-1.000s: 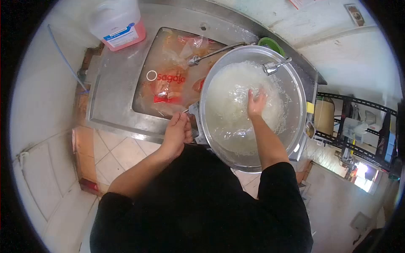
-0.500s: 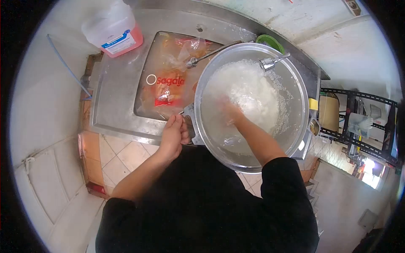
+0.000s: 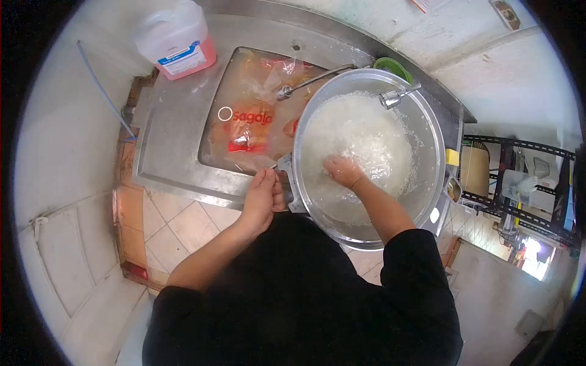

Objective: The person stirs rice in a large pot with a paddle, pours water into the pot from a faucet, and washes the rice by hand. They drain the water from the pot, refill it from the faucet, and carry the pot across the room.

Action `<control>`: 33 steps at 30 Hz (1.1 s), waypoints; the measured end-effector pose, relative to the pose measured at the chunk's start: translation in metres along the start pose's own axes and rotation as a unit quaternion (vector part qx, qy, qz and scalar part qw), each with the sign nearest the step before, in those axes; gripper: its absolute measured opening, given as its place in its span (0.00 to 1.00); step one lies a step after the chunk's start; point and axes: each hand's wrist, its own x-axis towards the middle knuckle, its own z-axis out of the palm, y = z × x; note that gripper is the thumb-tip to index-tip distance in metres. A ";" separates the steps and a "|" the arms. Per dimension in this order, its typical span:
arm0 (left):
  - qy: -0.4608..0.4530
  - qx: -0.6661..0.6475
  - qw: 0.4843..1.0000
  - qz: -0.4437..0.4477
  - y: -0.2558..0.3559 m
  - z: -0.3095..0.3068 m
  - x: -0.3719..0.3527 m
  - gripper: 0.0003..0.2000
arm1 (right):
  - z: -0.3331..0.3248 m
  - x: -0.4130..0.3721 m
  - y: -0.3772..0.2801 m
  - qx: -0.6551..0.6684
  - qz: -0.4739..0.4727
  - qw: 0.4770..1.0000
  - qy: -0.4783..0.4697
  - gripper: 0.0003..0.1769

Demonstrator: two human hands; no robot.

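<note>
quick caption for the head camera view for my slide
Left hand grips the handle of a big metal pot at the sink; right hand sits in wet rice under a tap.

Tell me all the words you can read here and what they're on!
"sagala" in red, on the clear plastic bag in the sink, beside the metal pot.
Label on the jug of pink liquid: print too small to read.
Papers on the wall: too blurred to read.

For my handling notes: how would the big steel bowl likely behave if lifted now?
Likely heavy: the steel bowl is wide and holds rice in water. Probably sloshes if tilted. Its wet rim may be slippery where the left hand grips.
</note>
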 end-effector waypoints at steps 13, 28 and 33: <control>-0.014 0.010 1.000 0.017 -0.005 -0.003 0.001 0.09 | -0.035 0.004 0.028 0.615 0.309 0.695 0.207 0.20; -0.017 0.018 1.000 0.017 -0.006 0.000 -0.001 0.10 | -0.044 0.011 0.024 0.555 0.433 0.647 0.294 0.27; -0.032 0.018 0.999 0.015 -0.008 0.003 -0.004 0.11 | -0.055 0.004 0.029 0.447 0.350 0.793 0.220 0.27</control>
